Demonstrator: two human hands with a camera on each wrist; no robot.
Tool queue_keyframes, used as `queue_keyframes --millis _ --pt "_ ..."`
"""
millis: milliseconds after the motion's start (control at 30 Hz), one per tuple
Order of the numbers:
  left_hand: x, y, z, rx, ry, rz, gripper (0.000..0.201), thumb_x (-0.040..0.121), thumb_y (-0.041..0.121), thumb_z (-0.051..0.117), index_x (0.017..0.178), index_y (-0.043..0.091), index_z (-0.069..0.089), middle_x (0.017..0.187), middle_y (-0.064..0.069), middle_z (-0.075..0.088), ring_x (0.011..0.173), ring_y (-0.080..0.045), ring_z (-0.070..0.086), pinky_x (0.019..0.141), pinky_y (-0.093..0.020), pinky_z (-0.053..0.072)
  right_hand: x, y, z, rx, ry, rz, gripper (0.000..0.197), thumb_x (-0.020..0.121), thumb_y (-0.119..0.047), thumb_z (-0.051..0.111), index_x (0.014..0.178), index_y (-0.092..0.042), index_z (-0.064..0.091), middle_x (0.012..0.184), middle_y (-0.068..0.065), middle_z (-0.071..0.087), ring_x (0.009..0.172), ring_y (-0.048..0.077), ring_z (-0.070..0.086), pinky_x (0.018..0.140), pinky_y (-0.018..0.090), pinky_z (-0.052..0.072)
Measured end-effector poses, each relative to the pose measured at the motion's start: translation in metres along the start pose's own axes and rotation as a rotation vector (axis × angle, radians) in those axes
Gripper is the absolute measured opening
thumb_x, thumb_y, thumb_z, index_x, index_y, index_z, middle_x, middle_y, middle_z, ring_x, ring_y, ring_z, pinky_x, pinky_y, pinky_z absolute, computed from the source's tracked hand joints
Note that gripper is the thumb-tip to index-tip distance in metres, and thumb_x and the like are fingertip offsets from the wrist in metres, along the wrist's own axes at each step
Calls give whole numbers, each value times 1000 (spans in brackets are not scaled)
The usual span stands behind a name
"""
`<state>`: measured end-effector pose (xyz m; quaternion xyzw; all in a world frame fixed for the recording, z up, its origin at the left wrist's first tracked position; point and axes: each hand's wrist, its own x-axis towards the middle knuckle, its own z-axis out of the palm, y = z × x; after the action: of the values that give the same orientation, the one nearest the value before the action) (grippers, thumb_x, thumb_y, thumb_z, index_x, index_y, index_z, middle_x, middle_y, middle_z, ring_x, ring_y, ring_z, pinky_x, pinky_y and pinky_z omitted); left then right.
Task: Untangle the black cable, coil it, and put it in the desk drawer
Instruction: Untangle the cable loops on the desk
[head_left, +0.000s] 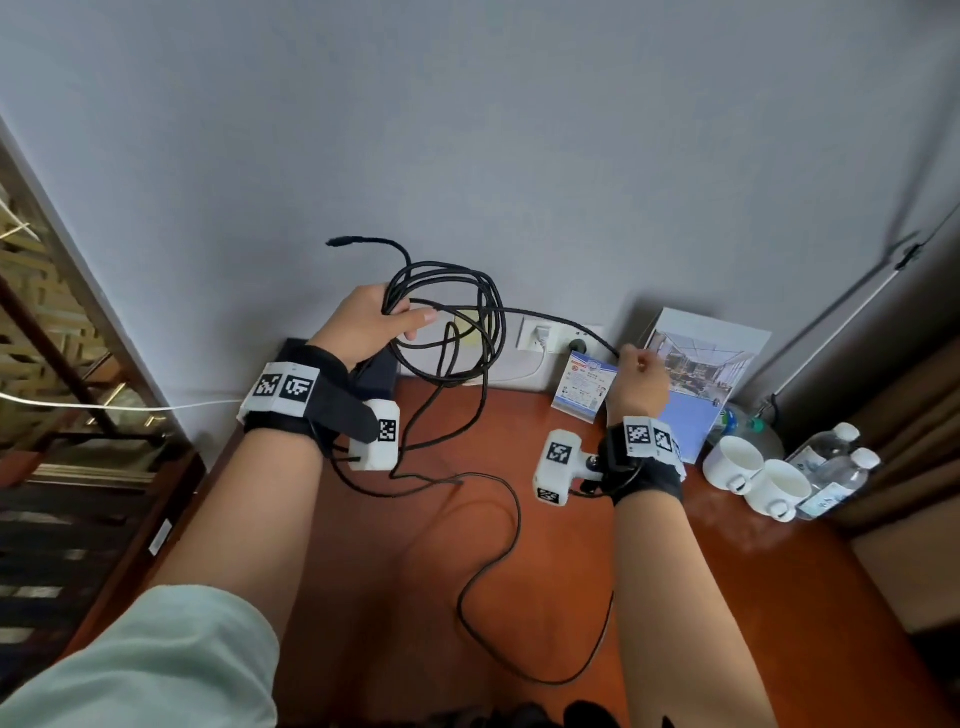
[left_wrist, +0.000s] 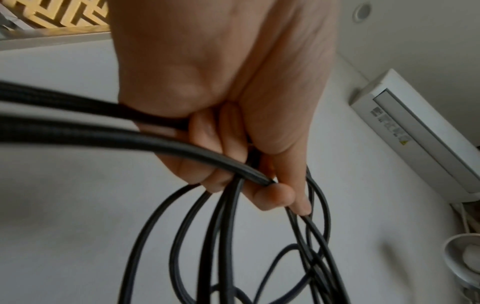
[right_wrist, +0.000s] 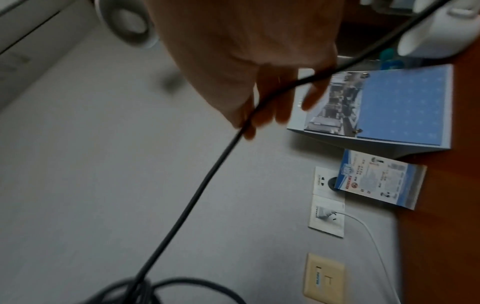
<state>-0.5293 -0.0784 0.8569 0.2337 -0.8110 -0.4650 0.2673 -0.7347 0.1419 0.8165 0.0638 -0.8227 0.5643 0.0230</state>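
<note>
The black cable (head_left: 470, 312) is partly gathered into several loose loops held up in front of the grey wall. My left hand (head_left: 374, 325) grips the loops at their left side, with one connector end sticking up above it. In the left wrist view the fingers (left_wrist: 228, 148) are curled round the bundled cable (left_wrist: 226, 236). A single strand runs right to my right hand (head_left: 639, 366), which pinches it. In the right wrist view that cable (right_wrist: 194, 195) passes between the right hand's fingers (right_wrist: 270, 96). The rest of the cable trails in a long curve over the desk (head_left: 753, 597). No drawer is in view.
Two white cups (head_left: 735, 462) and water bottles (head_left: 836, 467) stand at the desk's right. A standing booklet (head_left: 696, 374) and a small blue card (head_left: 584, 387) lean by the wall sockets (head_left: 540, 335). A black box (head_left: 376, 371) sits at the back left.
</note>
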Motion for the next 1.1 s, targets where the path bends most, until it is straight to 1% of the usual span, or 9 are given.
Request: queue_keyframes --millis 100,200,333,467,600,700,833,967,1100 --pt "2 10 3 -19 22 51 29 85 26 70 76 5 52 64 0 59 56 3 56 75 -26 46 -9 -13 9 -55 -250 -168 35 100 -33 42 98 -7 67 85 8 66 82 22 58 72 26 37" --pt "4 19 12 -42 -5 96 42 84 23 71 63 18 35 55 10 53 58 -5 57 74 -28 46 -24 -40 16 -74 -405 -326 39 99 -38 43 95 -5 65 83 4 65 80 18 58 75 30 41" --pt "2 28 20 -44 -49 141 52 82 23 74 59 22 27 48 13 49 61 -11 59 70 -30 46 -30 -64 18 -160 -460 -466 43 100 -40 43 73 -7 46 64 -1 45 63 15 40 60 33 29" --pt "-1 28 15 -56 -42 103 53 81 30 74 58 23 26 49 11 52 67 -12 64 77 -31 46 -20 -62 11 -49 -415 -446 46 96 -41 51 61 -10 54 48 -6 40 51 10 36 55 28 30" --pt "-5 16 9 -45 -52 51 54 81 28 74 57 19 27 51 10 47 59 -3 59 67 -24 41 -3 -51 -2 109 -216 -331 43 93 -38 56 54 -21 52 39 -9 38 44 5 34 52 25 30" --pt "-10 5 5 0 -21 22 47 80 30 75 61 13 35 63 -8 48 53 4 56 64 -23 38 8 -41 -7 338 -23 -150 43 94 -37 55 55 -18 50 47 -5 36 46 9 32 52 25 29" --pt "-10 -8 -3 34 63 0 47 79 32 76 59 6 42 62 -5 53 51 4 54 63 -21 40 22 -28 -15 459 217 68 45 98 -36 46 58 -16 46 55 0 40 51 14 34 51 27 27" --pt "-7 -15 -17 49 150 9 46 80 31 75 58 10 40 59 -1 54 48 2 50 61 -20 41 44 0 -25 165 86 162 37 100 -33 38 71 -16 53 77 9 51 73 22 47 57 29 33" --pt "-4 -15 -18 70 93 49 51 83 24 72 59 20 28 55 5 39 50 -1 47 59 -14 42 38 -3 -2 -143 -258 -2 38 99 -34 40 83 -13 67 78 4 62 84 24 56 69 28 43"
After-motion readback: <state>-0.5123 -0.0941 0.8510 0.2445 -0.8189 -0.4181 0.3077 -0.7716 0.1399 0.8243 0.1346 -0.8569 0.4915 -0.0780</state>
